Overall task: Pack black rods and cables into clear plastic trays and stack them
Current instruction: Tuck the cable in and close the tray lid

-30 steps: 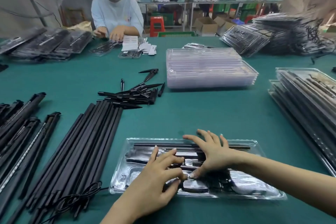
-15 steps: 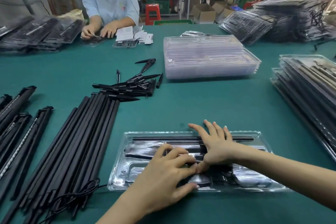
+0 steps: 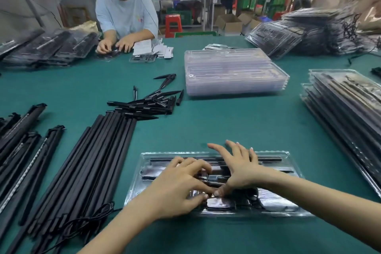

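With the clear tray (image 3: 292,173) near the table's front edge, my left hand (image 3: 177,187) pinches a black part inside, my right hand (image 3: 241,169) lies flat, so I should press gently.

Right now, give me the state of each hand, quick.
Left hand: fingers curled, pressing parts into the clear plastic tray.
Right hand: open, fingers spread, pressing down.

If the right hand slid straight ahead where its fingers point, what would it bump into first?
Probably nothing soon. The right hand points past the tray's far rim onto bare green table. The stack of empty trays lies farther ahead, though depth is hard to judge.
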A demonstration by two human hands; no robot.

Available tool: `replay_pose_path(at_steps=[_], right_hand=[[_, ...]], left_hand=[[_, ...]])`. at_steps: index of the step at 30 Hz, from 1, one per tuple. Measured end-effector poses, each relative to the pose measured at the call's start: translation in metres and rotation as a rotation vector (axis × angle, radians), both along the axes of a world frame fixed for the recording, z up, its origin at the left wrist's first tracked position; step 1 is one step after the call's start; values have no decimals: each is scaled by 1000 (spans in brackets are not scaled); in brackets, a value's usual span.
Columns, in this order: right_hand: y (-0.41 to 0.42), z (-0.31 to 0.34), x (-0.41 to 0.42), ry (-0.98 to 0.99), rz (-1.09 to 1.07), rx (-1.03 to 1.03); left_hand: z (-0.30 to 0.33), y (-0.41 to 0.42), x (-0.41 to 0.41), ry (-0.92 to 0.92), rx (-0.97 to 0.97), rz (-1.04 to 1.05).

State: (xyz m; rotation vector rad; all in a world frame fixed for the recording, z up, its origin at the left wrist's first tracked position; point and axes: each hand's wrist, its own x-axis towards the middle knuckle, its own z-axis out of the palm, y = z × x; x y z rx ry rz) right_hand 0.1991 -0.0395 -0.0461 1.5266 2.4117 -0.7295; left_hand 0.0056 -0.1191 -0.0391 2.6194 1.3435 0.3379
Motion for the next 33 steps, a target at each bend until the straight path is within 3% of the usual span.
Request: replay_pose_path(at_steps=[3, 6, 13, 17, 19, 25, 33], right_hand=[[2, 7, 4, -9, 64, -38], [6, 20, 2, -1, 91, -79], [-12, 23, -97, 213, 207, 64], [-16, 15, -154, 156, 228, 3], [-14, 12, -169, 83, 257, -33], [-1, 16, -176, -49, 329, -140], [-3, 21, -193, -181, 494, -11]], left_hand=[[3, -14, -38, -181, 71, 270], [-3, -43, -79, -216, 109, 519], [-12, -79, -89, -216, 112, 708], [-15, -72, -91, -562, -103, 933], [-15, -67, -97, -651, -271, 961], [-15, -53, -107, -536, -404, 880], [-13, -43, -110, -490, -546, 835]])
